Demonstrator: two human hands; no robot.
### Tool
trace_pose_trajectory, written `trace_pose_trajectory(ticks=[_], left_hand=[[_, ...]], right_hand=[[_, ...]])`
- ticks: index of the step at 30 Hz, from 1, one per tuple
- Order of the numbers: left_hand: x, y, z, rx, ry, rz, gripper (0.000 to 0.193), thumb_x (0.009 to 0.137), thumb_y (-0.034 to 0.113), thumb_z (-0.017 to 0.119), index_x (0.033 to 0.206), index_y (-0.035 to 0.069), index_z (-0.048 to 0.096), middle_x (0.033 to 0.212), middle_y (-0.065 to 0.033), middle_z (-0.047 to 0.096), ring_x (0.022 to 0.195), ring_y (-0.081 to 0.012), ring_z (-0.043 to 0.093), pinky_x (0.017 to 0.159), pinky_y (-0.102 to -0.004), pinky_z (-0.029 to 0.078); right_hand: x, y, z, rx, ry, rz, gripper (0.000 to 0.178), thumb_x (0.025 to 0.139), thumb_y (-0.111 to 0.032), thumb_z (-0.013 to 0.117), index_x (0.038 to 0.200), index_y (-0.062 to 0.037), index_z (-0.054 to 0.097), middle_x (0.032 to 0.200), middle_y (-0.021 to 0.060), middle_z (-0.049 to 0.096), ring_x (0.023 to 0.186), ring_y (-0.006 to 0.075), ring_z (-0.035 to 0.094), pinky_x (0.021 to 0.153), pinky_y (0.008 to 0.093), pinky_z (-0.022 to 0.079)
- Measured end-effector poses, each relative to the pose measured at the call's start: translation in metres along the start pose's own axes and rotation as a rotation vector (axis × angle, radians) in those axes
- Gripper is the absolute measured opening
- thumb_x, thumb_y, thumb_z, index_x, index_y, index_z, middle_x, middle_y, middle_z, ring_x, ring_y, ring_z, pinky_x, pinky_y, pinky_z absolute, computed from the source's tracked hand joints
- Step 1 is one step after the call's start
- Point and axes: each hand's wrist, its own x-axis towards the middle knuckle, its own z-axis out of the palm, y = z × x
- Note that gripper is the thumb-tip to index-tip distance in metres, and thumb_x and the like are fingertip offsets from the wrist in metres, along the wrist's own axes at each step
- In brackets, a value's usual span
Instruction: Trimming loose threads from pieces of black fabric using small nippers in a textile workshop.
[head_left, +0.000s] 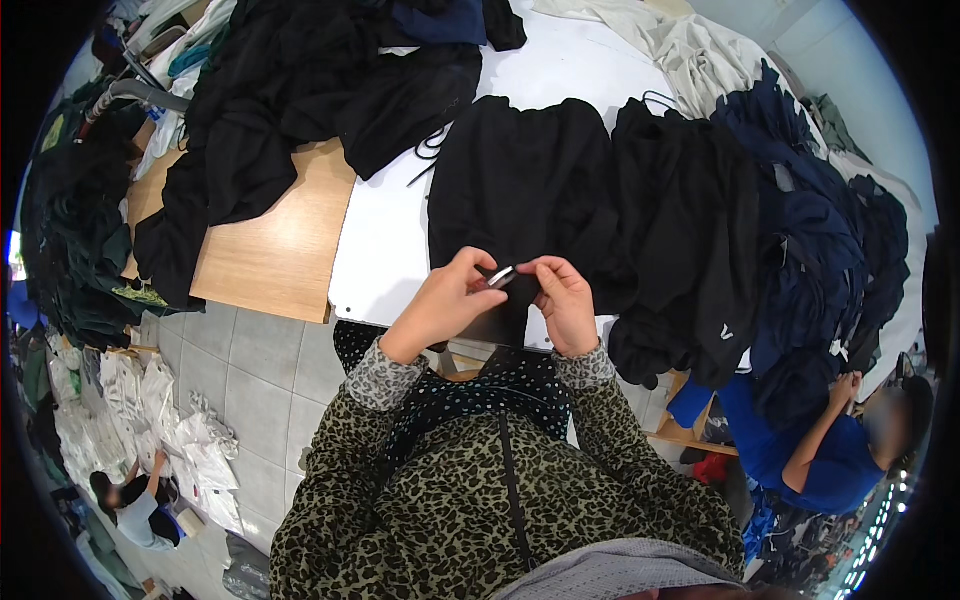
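Observation:
Between the thumb and fingers of my left hand (432,308) is a small shiny metal tool (502,277), perhaps thread snips; its exact kind is too small to tell. My right hand (567,305) is closed in a pinch just right of the tool's tip. What its fingertips hold is too small to make out against the dark cloth. Both hands are over the near end of a pair of black trousers (525,170), which lies spread on the white table (375,235) with its waist away from me.
More black trousers (690,190) lie alongside, with navy garments (815,230) piled farther right. Black clothes (300,80) cover the wooden board (275,235) on the left. Pale fabric (690,55) lies at the back. One person in blue (830,450) works at right, another (145,510) at lower left.

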Motion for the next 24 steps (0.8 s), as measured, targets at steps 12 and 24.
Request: trace_pose_trajectory(ticks=[12,24], left_hand=[[0.009,-0.027,0.025,-0.510,0.044,-0.235,0.030,0.086,0.013,0.067,0.112,-0.001,0.059,0.083,0.0038,0.056,0.074,-0.0035,0.050,0.067,-0.0178,0.042],[-0.005,-0.014,0.035,-0.060,0.226,0.137,0.044,0.083,0.020,0.069,0.119,-0.001,0.054,0.086,-0.0123,0.066,0.074,-0.0168,0.062,0.070,-0.0281,0.049]], right_hand=[[-0.010,-0.011,0.000,-0.217,0.000,-0.192,0.072,0.075,0.012,0.053,0.141,-0.0097,0.033,0.133,0.0085,0.044,0.066,0.0034,0.034,0.066,0.0165,0.037],[-0.021,-0.020,0.011,-0.280,-0.030,-0.225,0.072,0.078,0.013,0.053,0.142,-0.0095,0.029,0.131,0.0108,0.045,0.063,0.0015,0.035,0.061,0.0148,0.036]])
